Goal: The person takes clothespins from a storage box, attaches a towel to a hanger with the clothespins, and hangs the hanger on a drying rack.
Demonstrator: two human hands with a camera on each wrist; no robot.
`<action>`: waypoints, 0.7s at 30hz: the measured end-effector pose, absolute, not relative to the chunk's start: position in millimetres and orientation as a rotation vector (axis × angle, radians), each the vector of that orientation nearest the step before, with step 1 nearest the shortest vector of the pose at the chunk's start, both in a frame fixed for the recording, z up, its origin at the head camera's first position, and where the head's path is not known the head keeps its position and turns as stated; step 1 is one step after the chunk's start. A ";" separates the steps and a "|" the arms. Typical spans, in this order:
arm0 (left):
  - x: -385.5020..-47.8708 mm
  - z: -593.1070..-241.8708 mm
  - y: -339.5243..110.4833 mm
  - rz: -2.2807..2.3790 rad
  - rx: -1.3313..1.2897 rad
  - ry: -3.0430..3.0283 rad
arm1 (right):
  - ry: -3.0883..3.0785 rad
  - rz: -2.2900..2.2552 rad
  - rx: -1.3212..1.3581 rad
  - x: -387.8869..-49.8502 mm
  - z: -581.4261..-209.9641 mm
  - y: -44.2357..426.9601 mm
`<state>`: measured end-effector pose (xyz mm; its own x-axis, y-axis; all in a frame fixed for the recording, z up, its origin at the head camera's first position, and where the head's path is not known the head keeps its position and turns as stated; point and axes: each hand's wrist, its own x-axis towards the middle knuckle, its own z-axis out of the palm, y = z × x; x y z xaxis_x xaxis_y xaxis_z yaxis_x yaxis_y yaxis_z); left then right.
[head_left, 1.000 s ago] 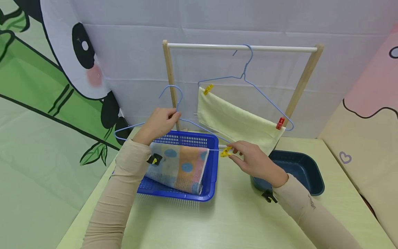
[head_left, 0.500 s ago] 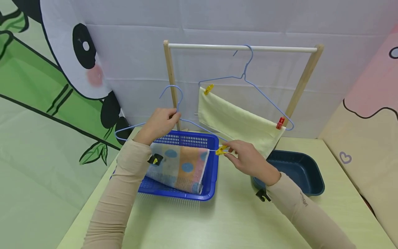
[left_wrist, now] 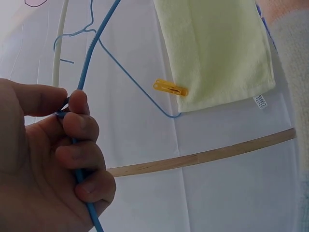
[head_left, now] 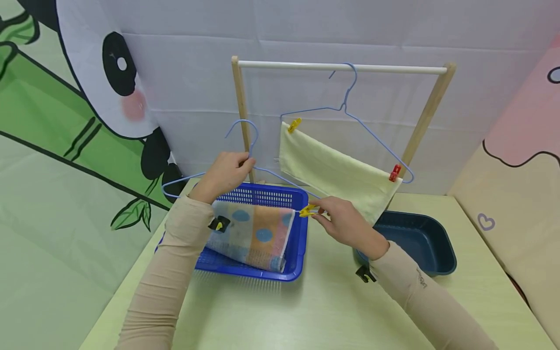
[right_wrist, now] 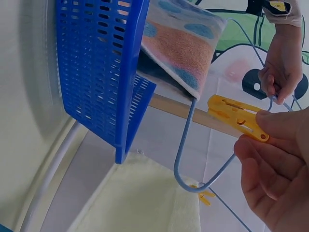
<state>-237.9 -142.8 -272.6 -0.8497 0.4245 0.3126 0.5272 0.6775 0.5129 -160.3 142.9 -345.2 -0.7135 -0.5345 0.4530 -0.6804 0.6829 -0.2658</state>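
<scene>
My left sleeve (head_left: 179, 257) cuts off the patterned towel (head_left: 258, 233), folded over a blue hanger (left_wrist: 87, 60) above the basket (head_left: 301, 257) — beside the cloth's edge my right hand (head_left: 343, 221) pinches a yellow clothespin (right_wrist: 231, 115), contact unclear; farther up, my left hand (head_left: 225, 175) curls tightly around the hanger's neck.

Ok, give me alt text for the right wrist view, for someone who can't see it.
The right hand pinches a yellow clothespin near a spotted cloth on a blue wire hanger, which the left hand grips at upper right. A blue perforated basket takes up the upper left, and a pale yellow cloth shows along the bottom.
</scene>
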 end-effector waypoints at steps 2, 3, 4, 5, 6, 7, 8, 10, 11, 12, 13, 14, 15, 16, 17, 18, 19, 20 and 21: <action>-237.5 -272.1 -142.7 -0.914 -0.781 -2.725 | -2.552 0.604 0.957 -160.8 -345.0 141.4; -237.3 -271.9 -142.7 -0.917 -0.781 -2.727 | -2.548 0.607 0.955 -160.9 -345.1 140.6; -237.2 -271.7 -142.8 -0.918 -0.781 -2.729 | -2.545 0.613 0.953 -161.2 -345.2 139.9; -237.0 -271.6 -142.9 -0.921 -0.781 -2.731 | -2.543 0.619 0.947 -161.2 -345.1 139.3; -236.9 -271.5 -143.0 -0.925 -0.781 -2.732 | -2.541 0.620 0.942 -161.7 -345.5 138.6; -236.9 -271.6 -143.1 -0.927 -0.782 -2.733 | -2.541 0.622 0.935 -162.2 -346.1 138.1; -236.9 -271.8 -143.2 -0.927 -0.782 -2.733 | -2.541 0.621 0.928 -162.8 -346.8 137.6; -237.1 -272.3 -143.5 -0.929 -0.783 -2.732 | -2.541 0.623 0.918 -163.6 -347.4 136.5; -237.1 -272.5 -143.6 -0.930 -0.784 -2.731 | -2.540 0.622 0.914 -163.9 -347.5 136.0; -237.1 -272.7 -143.7 -0.933 -0.786 -2.730 | -2.541 0.623 0.912 -164.2 -347.5 135.3; -237.2 -272.9 -143.8 -0.934 -0.786 -2.729 | -2.541 0.623 0.909 -164.2 -347.4 134.6; -237.0 -272.9 -143.8 -0.935 -0.786 -2.728 | -2.541 0.622 0.907 -164.1 -346.9 133.9; -236.9 -272.9 -143.8 -0.937 -0.787 -2.727 | -2.537 0.622 0.909 -164.1 -346.4 133.1; -236.9 -273.0 -143.8 -0.935 -0.786 -2.725 | -2.531 0.622 0.912 -164.3 -346.3 132.4; -237.2 -273.2 -143.7 -0.934 -0.787 -2.725 | -2.525 0.620 0.916 -164.3 -346.0 131.6; -237.4 -273.5 -143.6 -0.932 -0.787 -2.724 | -2.518 0.619 0.920 -164.4 -345.8 130.8; -237.3 -273.5 -143.5 -0.931 -0.787 -2.724 | -2.508 0.619 0.925 -164.8 -345.6 130.0; -237.2 -273.5 -143.4 -0.930 -0.787 -2.723 | -2.499 0.619 0.933 -165.1 -345.6 129.2; -237.5 -273.6 -143.5 -0.928 -0.786 -2.723 | -2.490 0.617 0.941 -165.7 -345.8 128.4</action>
<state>-237.5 -143.5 -273.6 -0.8494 0.4289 0.3075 0.5275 0.6696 0.5229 -165.7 128.4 -345.8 -0.6899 -0.5117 0.5121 -0.6916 0.6748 -0.2575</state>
